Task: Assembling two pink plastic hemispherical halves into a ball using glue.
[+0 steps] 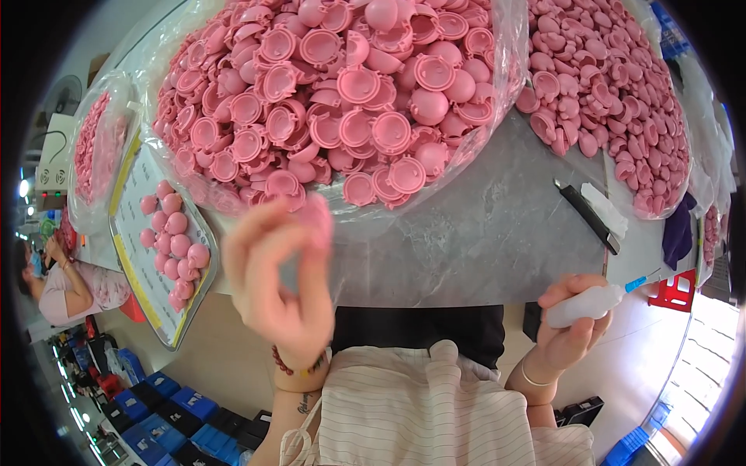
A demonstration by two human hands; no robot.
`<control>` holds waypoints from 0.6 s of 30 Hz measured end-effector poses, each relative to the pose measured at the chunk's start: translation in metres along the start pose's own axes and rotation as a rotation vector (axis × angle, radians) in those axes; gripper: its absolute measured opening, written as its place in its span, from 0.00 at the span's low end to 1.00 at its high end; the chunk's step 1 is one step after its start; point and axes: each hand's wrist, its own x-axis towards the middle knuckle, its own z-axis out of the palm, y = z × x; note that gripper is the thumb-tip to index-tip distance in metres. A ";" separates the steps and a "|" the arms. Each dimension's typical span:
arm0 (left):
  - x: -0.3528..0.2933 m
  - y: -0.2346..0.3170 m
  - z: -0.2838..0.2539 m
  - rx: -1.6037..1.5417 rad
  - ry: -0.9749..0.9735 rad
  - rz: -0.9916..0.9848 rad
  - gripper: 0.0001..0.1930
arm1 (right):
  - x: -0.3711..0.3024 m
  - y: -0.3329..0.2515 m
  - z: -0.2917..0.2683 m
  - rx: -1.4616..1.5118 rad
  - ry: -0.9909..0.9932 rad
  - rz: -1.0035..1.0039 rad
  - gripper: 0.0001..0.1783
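Bright, even light; the left hand (278,283) is motion-blurred, and fisheye bending darkens the rim.

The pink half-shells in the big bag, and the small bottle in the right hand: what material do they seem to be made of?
The pink half-shells look like moulded plastic with a smooth, slightly glossy finish: identical shapes, thin rims, soft highlights. The squeeze bottle in the right hand seems soft translucent white plastic, with a thin blue nozzle. The bag around the shells is clear plastic film, wrinkled and shiny.
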 end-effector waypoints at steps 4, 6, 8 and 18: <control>-0.026 0.027 0.008 -0.921 -0.481 -0.385 0.07 | 0.000 -0.004 0.032 0.108 -0.049 0.185 0.26; -0.038 0.036 0.017 -1.070 -0.546 -0.590 0.07 | -0.002 -0.006 0.039 0.482 -0.222 0.399 0.25; -0.043 0.041 0.026 -1.008 -0.373 -0.463 0.05 | -0.003 -0.005 0.039 0.481 -0.244 0.374 0.25; -0.040 0.024 0.028 -0.897 -0.691 -0.272 0.11 | -0.001 -0.010 0.047 0.185 -0.164 0.291 0.29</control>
